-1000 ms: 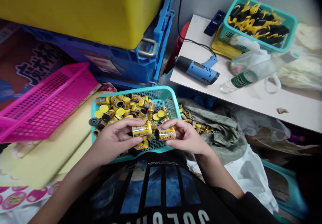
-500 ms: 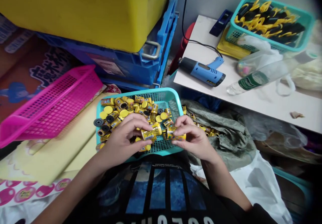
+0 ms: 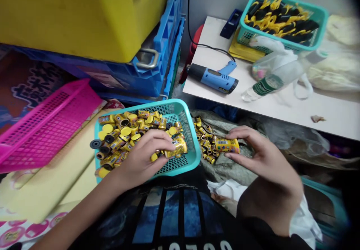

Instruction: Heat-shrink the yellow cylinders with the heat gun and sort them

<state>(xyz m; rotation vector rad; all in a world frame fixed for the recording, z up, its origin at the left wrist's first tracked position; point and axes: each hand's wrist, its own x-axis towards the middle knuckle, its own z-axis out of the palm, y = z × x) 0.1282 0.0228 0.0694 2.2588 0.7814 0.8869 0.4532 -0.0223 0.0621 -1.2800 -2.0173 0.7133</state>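
A teal mesh basket [image 3: 194, 159] on my lap holds several small yellow printed canisters with yellow and black caps. Over the basket, my left hand [image 3: 143, 156] is closed on one yellow canister [image 3: 176, 148]. My right hand [image 3: 261, 156] is out to the right of the basket, fingers closed round another yellow canister [image 3: 226, 145]. It hovers above a pile of similar canisters [image 3: 204, 137] lying on a grey-green bag [image 3: 242, 167].
A pink mesh basket [image 3: 42, 126] lies at the left. Blue crate [image 3: 157, 66] under a yellow crate [image 3: 84, 17] stands behind. On the white table [image 3: 281, 107] lie a blue glue gun [image 3: 213, 78], a plastic bottle [image 3: 270, 83] and a teal basket [image 3: 281, 17] of black-yellow parts.
My right hand has carried its canister from in front of the basket out to the right, over the pile on the bag. The left hand stays over the basket with its canister.
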